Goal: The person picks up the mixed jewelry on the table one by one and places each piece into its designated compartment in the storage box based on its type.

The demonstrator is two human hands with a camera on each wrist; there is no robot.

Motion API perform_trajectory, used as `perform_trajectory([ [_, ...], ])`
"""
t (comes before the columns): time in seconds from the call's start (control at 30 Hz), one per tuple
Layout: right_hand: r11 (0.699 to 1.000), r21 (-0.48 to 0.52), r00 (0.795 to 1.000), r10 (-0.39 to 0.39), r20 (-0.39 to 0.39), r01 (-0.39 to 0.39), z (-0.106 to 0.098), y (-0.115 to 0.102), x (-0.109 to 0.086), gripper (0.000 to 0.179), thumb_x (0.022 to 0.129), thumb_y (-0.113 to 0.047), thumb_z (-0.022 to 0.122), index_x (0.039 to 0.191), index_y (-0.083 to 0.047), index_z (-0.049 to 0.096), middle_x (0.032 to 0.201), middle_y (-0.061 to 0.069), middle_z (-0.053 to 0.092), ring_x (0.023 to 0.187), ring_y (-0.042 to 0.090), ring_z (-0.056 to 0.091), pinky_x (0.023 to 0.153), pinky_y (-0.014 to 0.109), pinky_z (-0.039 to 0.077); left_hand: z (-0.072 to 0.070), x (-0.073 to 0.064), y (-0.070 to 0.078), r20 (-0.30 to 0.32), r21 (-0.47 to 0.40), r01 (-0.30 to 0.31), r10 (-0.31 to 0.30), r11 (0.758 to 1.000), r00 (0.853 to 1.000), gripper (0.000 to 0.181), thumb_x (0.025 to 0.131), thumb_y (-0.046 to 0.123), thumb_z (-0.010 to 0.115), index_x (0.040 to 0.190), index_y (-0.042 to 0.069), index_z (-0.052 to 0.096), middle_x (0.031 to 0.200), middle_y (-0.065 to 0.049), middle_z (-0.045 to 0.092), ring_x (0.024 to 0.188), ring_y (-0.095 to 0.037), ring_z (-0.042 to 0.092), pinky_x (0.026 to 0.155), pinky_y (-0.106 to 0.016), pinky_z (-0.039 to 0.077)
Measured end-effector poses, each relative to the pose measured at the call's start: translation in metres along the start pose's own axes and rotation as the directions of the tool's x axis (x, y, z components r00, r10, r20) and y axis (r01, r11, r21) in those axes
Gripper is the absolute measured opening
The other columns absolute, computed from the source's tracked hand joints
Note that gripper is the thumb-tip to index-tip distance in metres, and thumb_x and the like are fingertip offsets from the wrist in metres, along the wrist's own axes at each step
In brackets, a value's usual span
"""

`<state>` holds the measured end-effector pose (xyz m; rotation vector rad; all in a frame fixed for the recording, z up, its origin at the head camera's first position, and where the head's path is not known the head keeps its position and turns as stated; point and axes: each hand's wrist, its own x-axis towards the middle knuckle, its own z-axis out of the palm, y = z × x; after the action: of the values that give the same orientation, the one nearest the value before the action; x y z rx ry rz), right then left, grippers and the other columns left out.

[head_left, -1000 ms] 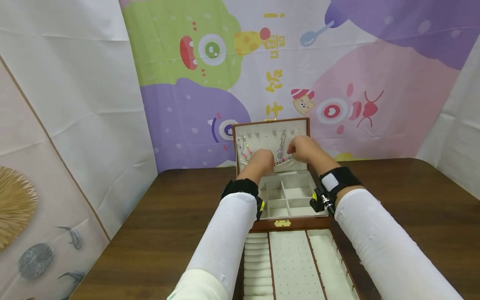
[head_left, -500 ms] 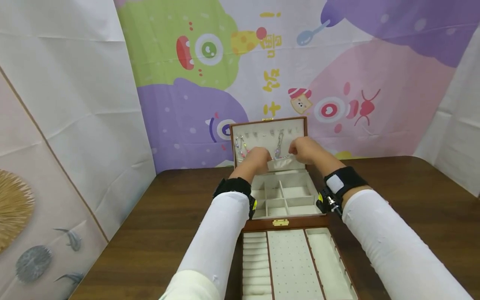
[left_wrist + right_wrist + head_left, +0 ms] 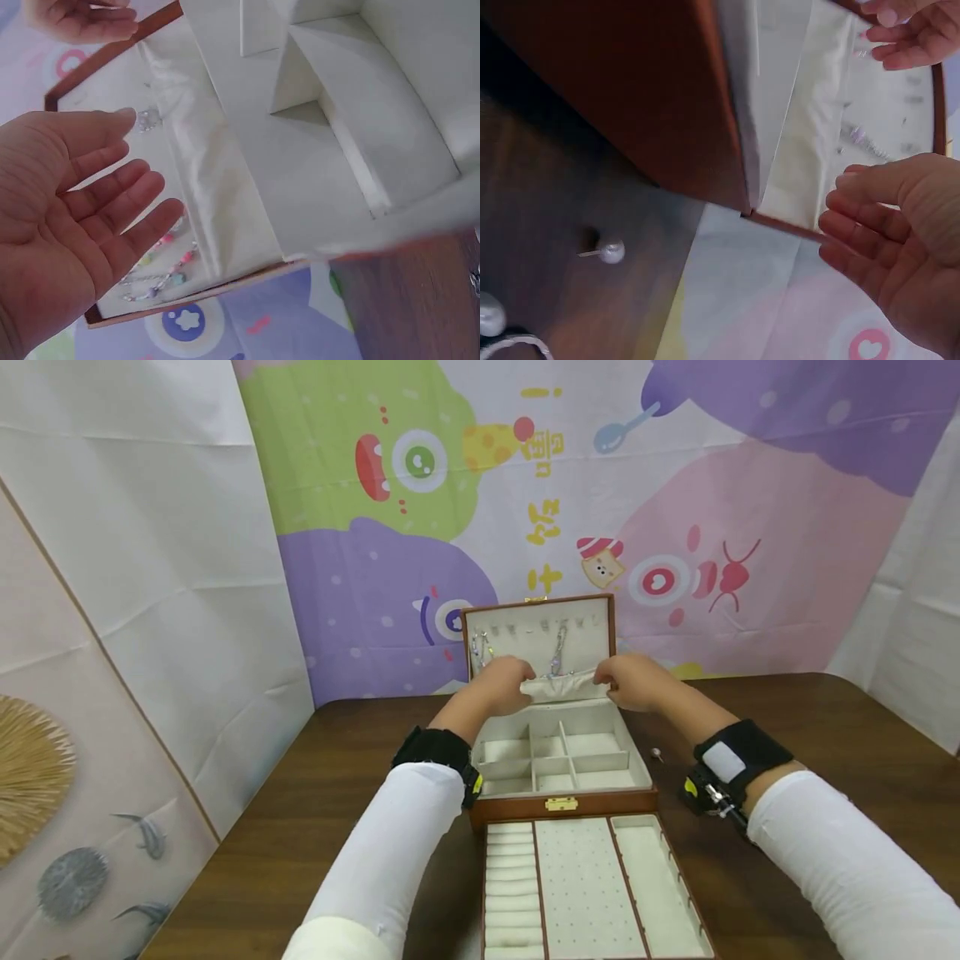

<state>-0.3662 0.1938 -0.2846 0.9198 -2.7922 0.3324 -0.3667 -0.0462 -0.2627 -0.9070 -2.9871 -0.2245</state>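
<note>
One box (image 3: 603, 804) stands open on the desk (image 3: 375, 785), its raised lid (image 3: 588, 647) towards the far edge. The left hand (image 3: 504, 687) is by the lid's lower left corner, the right hand (image 3: 635, 683) by its lower right corner; the fingers (image 3: 112, 182) of both are loosely bent and hold nothing. Beaded strings (image 3: 558, 652) hang on the lid above its pocket (image 3: 566, 686). A tray (image 3: 588, 885) lies at the box's near edge; a pearl stud (image 3: 657, 752), on the desk beyond its right edge.
</note>
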Motion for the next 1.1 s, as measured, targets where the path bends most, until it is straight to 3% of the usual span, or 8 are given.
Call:
perform_trajectory([
  [0.2,0.996,0.016,0.993,-0.082,-0.084,0.083,0.002,-0.01,-0.027,0.021,0.083,0.008,0.062,0.103,0.005,0.07,0.095,0.016,0.069,0.088,0.03,0.064,0.08,0.048,0.052,0.003,-0.027,-0.006,-0.018,-0.037,-0.055,0.054,0.998,0.998,0.041,0.095,0.018,0.065,0.131,-0.001,0.058,0.128,-0.016,0.061,0.114,-0.028,0.06,0.098,-0.037,0.045],
  [0.47,0.997,0.051,0.991,-0.045,-0.124,0.051,0.001,-0.021,-0.065,0.023,0.085,-0.002,0.071,0.107,0.002,0.069,0.095,0.011,0.066,0.084,0.025,0.061,0.074,0.044,0.05,0.007,-0.064,-0.016,-0.093,-0.115,-0.078,0.067,0.99,0.993,0.034,0.094,0.017,0.066,0.123,0.0,0.064,0.122,-0.014,0.064,0.103,-0.027,0.064,0.089,-0.036,0.051],
  [0.77,0.995,0.047,0.985,-0.085,-0.153,0.093,0.014,-0.031,-0.104,0.022,0.082,-0.006,0.076,0.103,-0.001,0.07,0.093,0.003,0.065,0.077,0.017,0.058,0.065,0.034,0.049,0.019,-0.114,-0.037,-0.225,-0.185,-0.086,0.043,0.979,0.973,0.018,0.088,0.012,0.072,0.102,0.001,0.071,0.086,-0.004,0.065,0.08,-0.017,0.061,0.075,-0.032,0.051],
  [0.87,0.994,0.051,0.985,-0.083,-0.151,0.092,0.014,-0.034,-0.115,0.022,0.082,-0.007,0.077,0.102,-0.002,0.07,0.093,0.002,0.065,0.078,0.018,0.06,0.064,0.033,0.05,0.024,-0.126,-0.044,-0.219,-0.23,-0.055,0.003,0.972,0.976,0.021,0.087,0.012,0.073,0.104,0.0,0.07,0.084,-0.002,0.066,0.078,-0.015,0.062,0.073,-0.031,0.052],
  [1.1,0.994,0.036,0.984,-0.097,-0.149,0.103,0.009,-0.04,-0.13,0.022,0.081,-0.011,0.079,0.101,-0.006,0.071,0.096,0.002,0.067,0.081,0.02,0.062,0.068,0.037,0.052,0.033,-0.143,-0.056,-0.129,-0.285,0.027,-0.066,0.958,0.989,0.03,0.086,0.013,0.074,0.112,-0.002,0.066,0.086,-0.002,0.068,0.078,-0.013,0.063,0.071,-0.032,0.053],
])
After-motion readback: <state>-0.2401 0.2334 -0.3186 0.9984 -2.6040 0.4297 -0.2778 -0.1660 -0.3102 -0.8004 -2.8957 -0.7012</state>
